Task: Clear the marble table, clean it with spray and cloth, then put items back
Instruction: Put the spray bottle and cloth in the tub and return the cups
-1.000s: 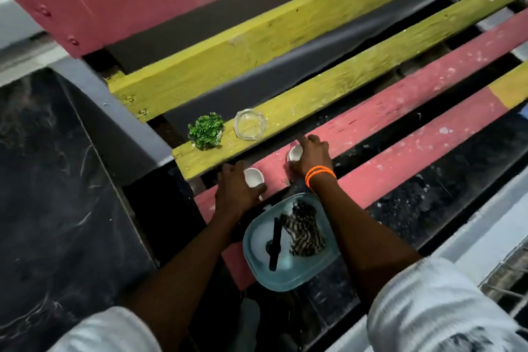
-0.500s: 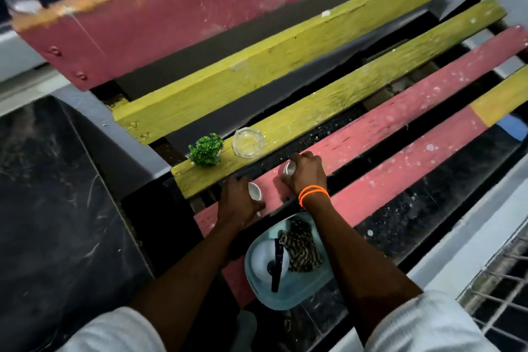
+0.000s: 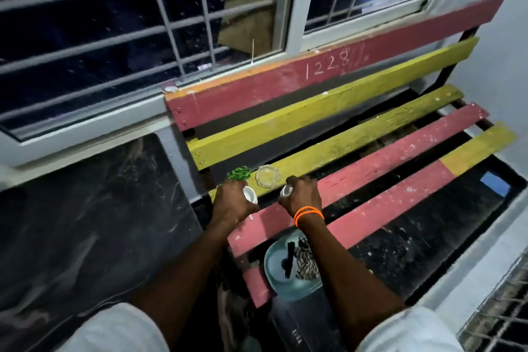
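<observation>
— So, where are the hands?
— Both are out over the slatted bench (image 3: 371, 163), near its left end. The left hand (image 3: 233, 203) curls round a small white cup (image 3: 249, 194), mouth tilted toward the camera. The right hand (image 3: 303, 194) grips a second small cup (image 3: 286, 190), only its rim showing between the fingers. An orange band (image 3: 308, 214) sits on that wrist.
— And what lies near them?
— At about 12 o'clock from the left hand a little green plant (image 3: 239, 173) stands on the yellow slat, just beyond the knuckles. Beside it, toward 3 o'clock, is a clear glass ashtray (image 3: 267, 176), between the two hands and a bit farther back.
— Anything closer to the person?
— Yes, at 6 o'clock from the right hand a pale blue tray (image 3: 275, 274) rests on the front slats, between the forearms. It holds a black stick-shaped thing (image 3: 289, 258) and a striped piece (image 3: 307, 261) I cannot identify.
— Where is the marble surface?
— A dark marble tabletop (image 3: 85, 223) fills the area at 9 o'clock, left of the bench, apart from both hands.
— Behind?
— A barred window (image 3: 143, 23) runs along the top, with "1228" chalked on the red backrest plank (image 3: 328, 77).
</observation>
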